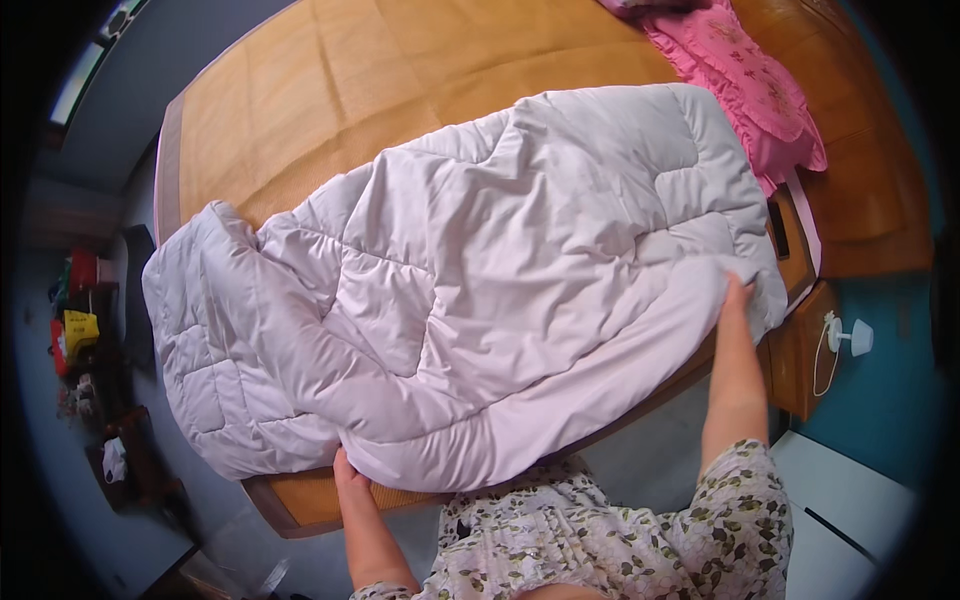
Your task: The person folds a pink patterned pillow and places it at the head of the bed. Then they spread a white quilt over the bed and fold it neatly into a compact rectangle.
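A pale lilac quilted duvet (470, 290) lies folded lengthwise across a bed covered with a woven bamboo mat (330, 90). My left hand (348, 472) grips the duvet's near edge by the bed's front corner, its fingers tucked under the fabric. My right hand (738, 296) reaches out to the duvet's right end and holds its edge near the bedside. Both forearms come up from the lower edge, with a floral sleeve on the right arm.
A pink frilled pillow (745, 80) lies at the head of the bed, upper right. A wooden bedside cabinet (800, 350) stands right of the bed, with a white plug and cable (845, 340) on the blue wall. Cluttered items (80, 330) sit at far left.
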`<state>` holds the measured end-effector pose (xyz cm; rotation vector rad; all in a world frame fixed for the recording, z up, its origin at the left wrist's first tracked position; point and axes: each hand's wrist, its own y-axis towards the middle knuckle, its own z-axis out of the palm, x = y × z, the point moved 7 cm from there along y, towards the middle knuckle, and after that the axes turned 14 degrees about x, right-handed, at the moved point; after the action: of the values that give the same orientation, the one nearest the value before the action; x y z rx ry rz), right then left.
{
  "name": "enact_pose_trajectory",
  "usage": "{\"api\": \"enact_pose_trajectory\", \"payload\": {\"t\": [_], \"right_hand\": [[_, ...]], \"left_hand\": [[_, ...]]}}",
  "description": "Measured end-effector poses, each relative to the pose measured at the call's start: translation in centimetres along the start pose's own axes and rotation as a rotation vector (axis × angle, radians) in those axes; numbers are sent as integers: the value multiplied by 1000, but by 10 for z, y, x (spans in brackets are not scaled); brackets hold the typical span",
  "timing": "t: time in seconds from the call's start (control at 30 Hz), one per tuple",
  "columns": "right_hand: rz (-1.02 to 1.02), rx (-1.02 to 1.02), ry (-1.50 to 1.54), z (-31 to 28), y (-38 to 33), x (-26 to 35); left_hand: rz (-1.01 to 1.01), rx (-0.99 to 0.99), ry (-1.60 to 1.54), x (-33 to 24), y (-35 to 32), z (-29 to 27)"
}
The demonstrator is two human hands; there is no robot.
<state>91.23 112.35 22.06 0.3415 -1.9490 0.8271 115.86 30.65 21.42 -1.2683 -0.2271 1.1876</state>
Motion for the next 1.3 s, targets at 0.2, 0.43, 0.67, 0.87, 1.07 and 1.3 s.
{"api": "enact_pose_trajectory", "payload": {"t": [0.2,0.43,0.67,0.87,1.07,1.3], "right_hand": [[-90,-9,-296,-112,58,-10],[161,21,-657,-92,-54,-129],[115,355,588,-28,-70,13],[167,745,463,-12,-92,52],[434,434,-109,-102,-163,-89],[30,632,-930,11,7,75]], "left_hand": [[-48,-312,64,84,27,-144],[1,-157,-269,25,-8,-74],[45,-62,-139,-21,-6,-28],[-154,-54,28,-14,-24,-50],[-344,-530,472,-19,-143,-146],[-154,-266,1890,-282,4,61]]}}
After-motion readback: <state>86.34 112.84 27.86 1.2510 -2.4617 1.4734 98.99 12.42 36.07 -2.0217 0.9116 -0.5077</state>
